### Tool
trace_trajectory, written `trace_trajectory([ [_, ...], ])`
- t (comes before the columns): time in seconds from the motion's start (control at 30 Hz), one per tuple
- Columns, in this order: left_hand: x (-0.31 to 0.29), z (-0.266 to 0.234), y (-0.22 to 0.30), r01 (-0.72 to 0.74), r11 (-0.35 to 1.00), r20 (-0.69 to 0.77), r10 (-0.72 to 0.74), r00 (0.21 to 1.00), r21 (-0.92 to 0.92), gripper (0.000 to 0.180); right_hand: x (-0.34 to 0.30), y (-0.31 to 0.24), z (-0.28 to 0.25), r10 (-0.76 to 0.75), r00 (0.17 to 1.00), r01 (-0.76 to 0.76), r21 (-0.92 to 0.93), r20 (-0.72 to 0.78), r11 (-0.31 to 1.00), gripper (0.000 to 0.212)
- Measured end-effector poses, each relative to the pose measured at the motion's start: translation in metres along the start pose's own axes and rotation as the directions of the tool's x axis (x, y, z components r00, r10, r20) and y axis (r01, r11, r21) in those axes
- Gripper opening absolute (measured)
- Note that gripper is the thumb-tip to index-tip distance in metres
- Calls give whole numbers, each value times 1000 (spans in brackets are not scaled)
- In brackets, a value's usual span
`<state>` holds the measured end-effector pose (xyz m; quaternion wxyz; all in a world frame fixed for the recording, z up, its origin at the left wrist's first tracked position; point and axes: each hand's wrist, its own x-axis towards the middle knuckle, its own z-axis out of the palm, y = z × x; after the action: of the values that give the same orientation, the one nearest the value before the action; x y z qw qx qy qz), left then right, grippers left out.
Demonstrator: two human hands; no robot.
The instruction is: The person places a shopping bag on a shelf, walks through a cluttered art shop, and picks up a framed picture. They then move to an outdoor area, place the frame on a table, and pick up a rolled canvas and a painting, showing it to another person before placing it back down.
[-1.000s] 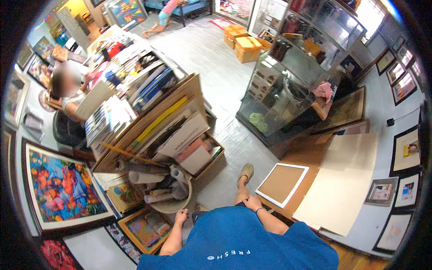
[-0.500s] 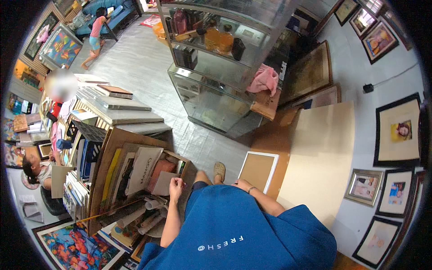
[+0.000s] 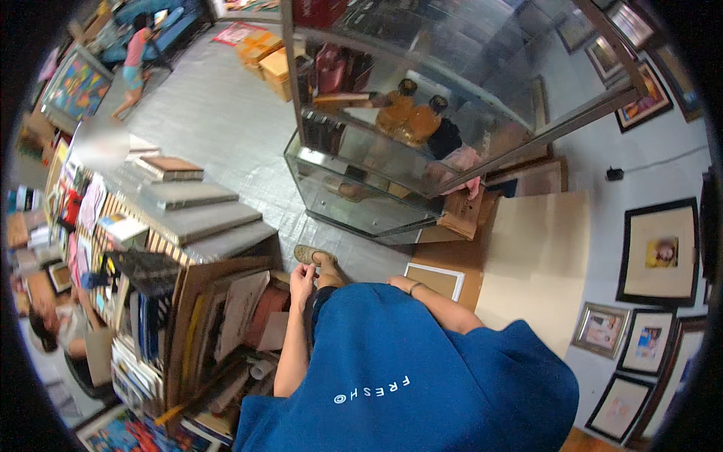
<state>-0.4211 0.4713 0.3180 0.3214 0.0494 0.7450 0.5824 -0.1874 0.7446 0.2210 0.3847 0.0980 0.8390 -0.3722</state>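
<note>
Your L hand (image 3: pixel 303 282) is nr upright boards (image 3: pixel 239 309) on left, R hand (image 3: pixel 401 283) nr white-edged panel (image 3: pixel 433 280), can't tell either grip.

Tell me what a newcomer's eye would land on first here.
Probably the blue shirt at lower centre, with the left hand and right hand near its top edge. Next, the glass display case above, holding amber bottles, then framed pictures along the right wall.

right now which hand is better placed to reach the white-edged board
The right hand, probably: it is nearer the white-edged board; the left hand is farther left, away from it.
</note>
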Motion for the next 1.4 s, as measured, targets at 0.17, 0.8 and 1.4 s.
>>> trace_trajectory([
  [0.17,63,1,22,-10,999,201,16,980,-30,12,32,-47,-41,168,984,-169,-12,-52,986,34],
  [0.8,-98,1,-99,1,890,-75,37,997,455,32,-93,13,130,151,962,102,815,-226,571,39],
  [1.4,0,-50,43,-122,951,-103,157,982,285,28,22,-105,-65,66,990,-62,35,-123,997,45],
])
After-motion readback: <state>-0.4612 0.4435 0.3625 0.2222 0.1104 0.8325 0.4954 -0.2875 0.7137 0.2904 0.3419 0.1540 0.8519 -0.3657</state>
